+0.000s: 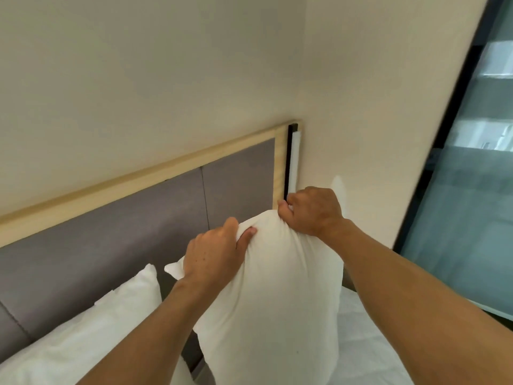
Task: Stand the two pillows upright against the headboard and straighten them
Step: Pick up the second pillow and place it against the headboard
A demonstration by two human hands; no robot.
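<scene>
A white pillow (277, 301) stands upright in the middle of the view, in front of the grey padded headboard (111, 245) with its pale wooden frame. My left hand (213, 254) grips the pillow's top edge near its left corner. My right hand (313, 211) is clenched on the top right corner. A second white pillow (91, 337) leans against the headboard at the lower left, partly hidden by my left forearm.
A cream wall (166, 79) rises above the headboard and turns a corner at the right. A dark-framed glass window (472, 190) fills the right side. White bed sheet (366, 343) lies below the pillow at the right.
</scene>
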